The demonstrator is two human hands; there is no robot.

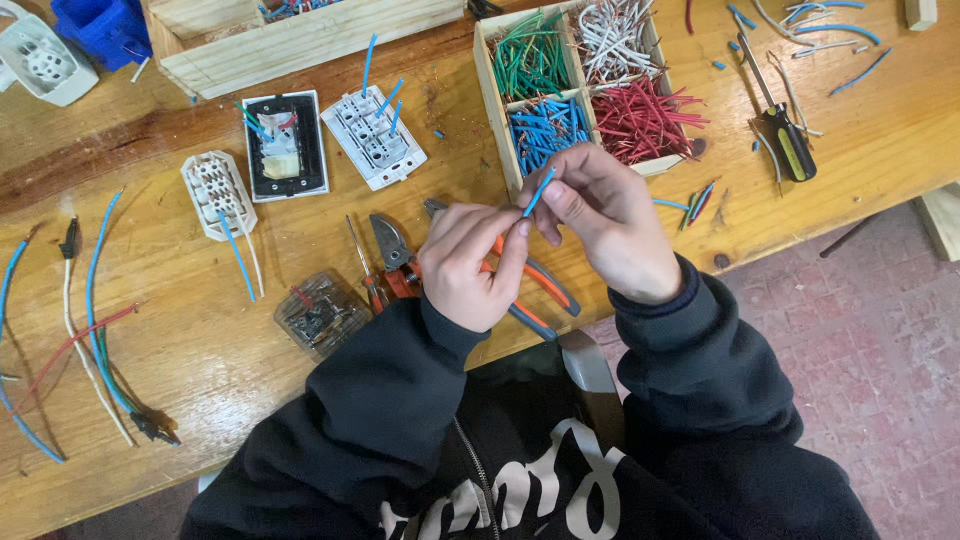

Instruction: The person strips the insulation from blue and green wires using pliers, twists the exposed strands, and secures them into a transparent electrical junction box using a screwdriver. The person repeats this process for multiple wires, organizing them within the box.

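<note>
Two hands at the middle of the head view, both pinched onto one short blue wire (537, 193): left hand (470, 265) closed on its lower end with thumb and fingers, right hand (600, 220) closed on its upper part, the wire slanting up to the right between them, held above the wooden bench (200, 350). Dark sleeves running down from both wrists to the lower edge.

Under the hands, lying flat on the bench: orange-handled pliers (530, 280), partly hidden, and just left of them cutters (392, 248) with grey blades and a thin small screwdriver (362, 262). Near the left sleeve, a clear plastic part (322, 315) with a red wire stub in it.

Just beyond the right hand, a wooden tray (498, 125) with four compartments: green wires (530, 55) far left, white wires (612, 35) far right, blue wires (548, 130) near left, red wires (640, 120) near right.

Further left, a black-framed switch (287, 147), a white switch module (373, 137) with blue wires stuck in it, and a white terminal block (217, 195) with a blue and a white wire trailing. At the left edge, a loose bundle of longer wires (95, 340). Right of the tray, a black-and-yellow screwdriver (780, 125) among scattered wire scraps. At the far left corner, a blue box (100, 25) and a white socket part (45, 62)
</note>
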